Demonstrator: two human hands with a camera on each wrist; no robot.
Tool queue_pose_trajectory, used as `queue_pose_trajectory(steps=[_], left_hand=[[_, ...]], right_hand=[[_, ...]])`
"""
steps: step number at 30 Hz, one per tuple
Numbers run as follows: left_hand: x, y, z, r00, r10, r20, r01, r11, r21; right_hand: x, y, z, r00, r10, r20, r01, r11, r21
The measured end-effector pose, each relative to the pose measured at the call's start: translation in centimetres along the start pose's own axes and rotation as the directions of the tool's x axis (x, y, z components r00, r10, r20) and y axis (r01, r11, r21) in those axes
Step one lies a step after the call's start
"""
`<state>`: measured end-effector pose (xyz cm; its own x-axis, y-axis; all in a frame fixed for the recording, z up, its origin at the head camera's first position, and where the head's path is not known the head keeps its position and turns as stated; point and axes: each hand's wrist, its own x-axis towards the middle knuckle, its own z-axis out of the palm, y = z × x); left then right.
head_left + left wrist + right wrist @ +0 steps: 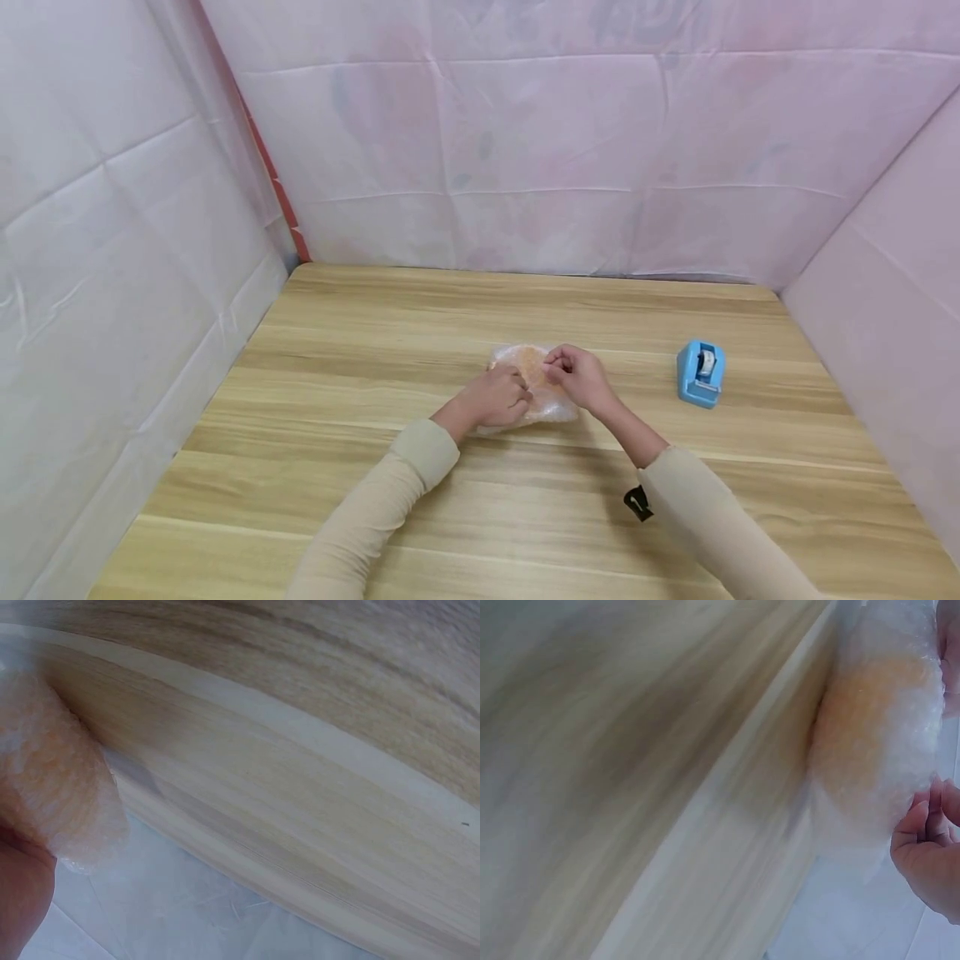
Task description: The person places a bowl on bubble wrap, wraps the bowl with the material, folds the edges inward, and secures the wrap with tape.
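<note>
A package in clear bubble wrap (552,408) lies on the table, with something orange showing through the layers; its kind is hidden. My left hand (497,397) holds the package from its left side, fingers bent over the top. In the left wrist view the bubble wrap (64,776) bulges beside part of that hand (22,896). On the right, my right hand (583,379) pinches at the upper surface of the wrap with thumb and fingertips. The right wrist view shows these fingertips (919,817) meeting at the bubble wrap (870,742); any tape between them is too small to tell.
A blue tape dispenser (701,373) with a roll in it stands to the right of the package. A small black tag (638,503) shows by the right sleeve. The wooden table (360,333) is bordered by pale sheets (540,167) at the back and sides.
</note>
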<state>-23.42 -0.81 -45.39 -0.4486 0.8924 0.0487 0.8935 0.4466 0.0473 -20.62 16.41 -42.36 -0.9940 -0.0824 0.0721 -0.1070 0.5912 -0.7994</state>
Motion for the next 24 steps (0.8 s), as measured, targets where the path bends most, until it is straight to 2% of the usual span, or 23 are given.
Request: queue_pose_trajectory(steps=[4, 7, 10, 15, 19, 20, 21, 24], left_hand=[[0.0, 0.0, 0.0, 1.000, -0.008, -0.018, 0.008, 1.000, -0.008], [-0.1, 0.0, 0.0, 0.999, -0.025, -0.031, 0.025, 1.000, -0.012], [-0.1, 0.1, -0.1, 0.998, -0.038, -0.041, 0.038, 0.999, -0.016], [-0.3, 0.2, -0.1, 0.998, -0.047, -0.052, 0.047, 0.999, -0.003], [-0.4, 0.1, -0.1, 0.997, -0.014, -0.071, 0.018, 0.998, 0.056], [-0.4, 0.1, 0.0, 0.997, -0.003, -0.077, 0.009, 0.997, 0.074], [-0.5, 0.1, 0.0, 0.996, 0.007, -0.085, 0.000, 0.996, 0.091], [-0.5, 0.0, 0.1, 0.994, 0.028, -0.105, -0.015, 0.992, 0.124]], right_hand=[[0.7, -0.6, 0.8, 0.997, 0.071, 0.025, -0.073, 0.995, 0.067], [1.0, -0.9, 1.3, 0.987, 0.154, 0.052, -0.160, 0.980, 0.116], [1.2, -1.2, 1.6, 0.975, 0.215, 0.053, -0.220, 0.969, 0.110], [1.5, -1.5, 2.1, 0.965, 0.260, 0.039, -0.261, 0.965, 0.025], [2.3, -0.6, 2.8, 0.960, 0.279, 0.019, -0.277, 0.957, -0.082], [2.5, -0.3, 3.0, 0.961, 0.277, 0.014, -0.274, 0.955, -0.114], [2.9, 0.6, 3.4, 0.975, 0.224, -0.007, -0.223, 0.966, -0.132], [3.4, 1.3, 3.8, 0.979, 0.204, -0.020, -0.203, 0.952, -0.231]])
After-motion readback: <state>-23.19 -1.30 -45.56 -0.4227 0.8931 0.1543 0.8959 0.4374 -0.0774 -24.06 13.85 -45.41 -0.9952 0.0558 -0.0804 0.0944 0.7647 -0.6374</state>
